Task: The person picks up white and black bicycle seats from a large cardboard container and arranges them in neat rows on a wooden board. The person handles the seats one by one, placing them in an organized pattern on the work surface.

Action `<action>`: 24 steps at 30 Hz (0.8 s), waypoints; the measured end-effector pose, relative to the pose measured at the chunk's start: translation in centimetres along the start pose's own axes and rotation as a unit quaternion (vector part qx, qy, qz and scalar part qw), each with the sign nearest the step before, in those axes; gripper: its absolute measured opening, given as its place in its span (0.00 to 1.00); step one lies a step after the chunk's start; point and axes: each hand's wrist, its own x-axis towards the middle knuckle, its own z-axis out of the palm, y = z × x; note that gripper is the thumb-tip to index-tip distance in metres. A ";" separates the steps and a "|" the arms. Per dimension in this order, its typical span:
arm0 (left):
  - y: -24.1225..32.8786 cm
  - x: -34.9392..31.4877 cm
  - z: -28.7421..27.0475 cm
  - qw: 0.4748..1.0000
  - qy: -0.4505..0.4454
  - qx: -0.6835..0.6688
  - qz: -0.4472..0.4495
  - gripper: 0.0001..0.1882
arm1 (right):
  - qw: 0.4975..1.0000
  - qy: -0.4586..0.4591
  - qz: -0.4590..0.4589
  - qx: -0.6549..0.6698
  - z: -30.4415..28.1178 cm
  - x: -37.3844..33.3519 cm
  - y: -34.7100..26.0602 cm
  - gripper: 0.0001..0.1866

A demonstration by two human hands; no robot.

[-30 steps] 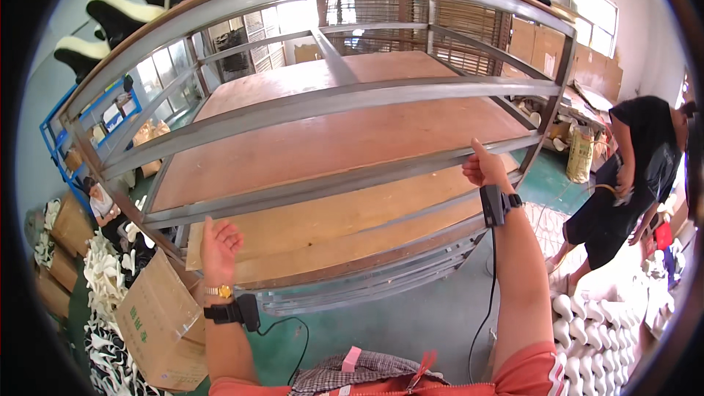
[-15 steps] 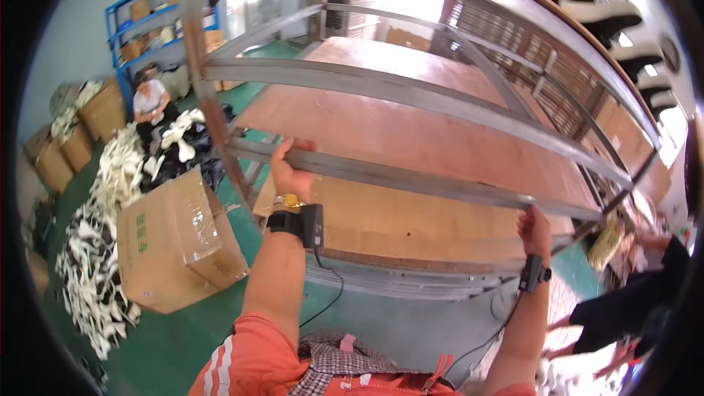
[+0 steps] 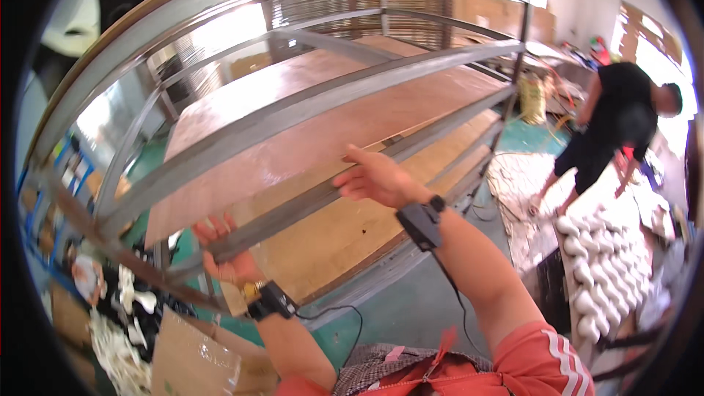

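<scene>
toward the left end of a long, lower grey metal rail [image 3: 293, 210], the left hand [image 3: 236, 270] is loosely curled, its fingers showing above the rail and its wrist below; whether it grips the metal, one cannot tell. near the rail's middle, the right hand [image 3: 378, 180] is half open, thumb apart and fingers at the rail, closed on nothing. so the rail passes by both hands. beyond the rail lies a flat reddish-brown wooden board [image 3: 271, 169]; below the rail, a yellowish plywood board [image 3: 330, 242].
</scene>
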 end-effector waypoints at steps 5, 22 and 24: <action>0.9 -0.2 2.4 0.994 0.011 -0.027 -0.102 0.36 | 0.984 0.165 -0.023 0.063 3.5 4.8 0.9 0.18; 7.7 -1.2 9.7 0.829 0.183 0.360 -0.387 0.21 | 0.918 0.176 -0.308 0.180 -0.3 -13.2 9.9 0.25; 6.3 -1.8 10.4 0.841 0.154 0.385 -0.348 0.20 | 0.892 0.219 -0.350 0.183 -2.8 -14.4 6.6 0.20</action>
